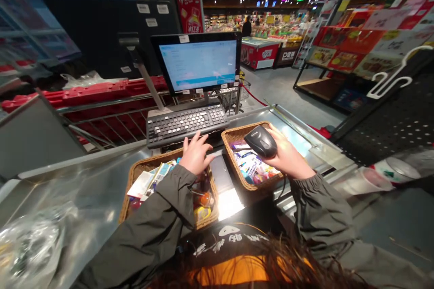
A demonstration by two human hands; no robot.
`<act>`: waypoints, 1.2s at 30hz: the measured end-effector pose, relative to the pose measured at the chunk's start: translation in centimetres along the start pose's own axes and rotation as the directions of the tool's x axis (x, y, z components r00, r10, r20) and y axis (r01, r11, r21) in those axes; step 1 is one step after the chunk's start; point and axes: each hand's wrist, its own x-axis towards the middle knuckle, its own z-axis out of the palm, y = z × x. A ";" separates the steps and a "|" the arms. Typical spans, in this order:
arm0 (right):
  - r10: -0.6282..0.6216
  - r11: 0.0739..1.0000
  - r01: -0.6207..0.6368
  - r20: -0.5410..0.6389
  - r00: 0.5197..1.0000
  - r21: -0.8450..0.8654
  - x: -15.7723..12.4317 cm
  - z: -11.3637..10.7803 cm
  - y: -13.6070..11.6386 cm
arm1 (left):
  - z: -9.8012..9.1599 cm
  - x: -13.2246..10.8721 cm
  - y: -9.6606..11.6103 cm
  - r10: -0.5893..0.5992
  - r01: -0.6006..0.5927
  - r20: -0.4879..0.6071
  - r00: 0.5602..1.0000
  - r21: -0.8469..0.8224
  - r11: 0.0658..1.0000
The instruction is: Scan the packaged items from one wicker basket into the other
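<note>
My right hand (288,153) is wrapped round a black handheld barcode scanner (261,141), held over the right wicker basket (233,169). A dark cable hangs below that hand. Small colourful packets (251,165) lie in this basket. My left hand (195,153) hovers with fingers spread over the far edge of the left wicker basket (126,198), just in front of the black keyboard (186,124); it holds nothing. Papers and cards (149,185) and small packaged goods fill the left basket, partly hidden by my left sleeve.
Behind the keyboard stands a lit monitor (200,65), with a second dark screen (111,36) seen from behind. The metal counter (101,189) bears clear plastic bags (30,248) at left. A metal railing (105,117) and shopping cart stand beyond. Plastic cups (369,180) sit at right.
</note>
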 end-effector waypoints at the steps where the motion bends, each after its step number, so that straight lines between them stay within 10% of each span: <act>1: 0.024 1.000 -0.024 -0.011 1.000 -0.006 -0.3 -0.5 0.8 | 0.6 1.1 1.0 0.042 -0.042 0.016 0.999 0.000 0.999; 9: 0.125 0.992 -0.127 -0.102 0.987 -0.012 -2.4 -3.1 6.3 | 6.8 9.3 7.7 0.276 -0.282 0.184 0.943 0.005 0.960; 18: 0.207 0.978 -0.205 -0.113 0.972 0.030 -2.8 -4.1 11.1 | 14.1 16.1 10.9 0.270 -0.299 0.305 0.914 0.055 0.953; 27: 0.257 0.965 -0.256 -0.030 0.966 0.050 -1.6 -3.7 13.8 | 19.7 17.7 12.4 0.175 -0.218 0.372 0.911 0.076 0.973; 36: 0.258 0.961 -0.256 -0.009 0.966 0.106 -0.3 -2.8 15.4 | 21.0 18.9 13.3 0.000 -0.042 0.364 0.931 0.108 0.993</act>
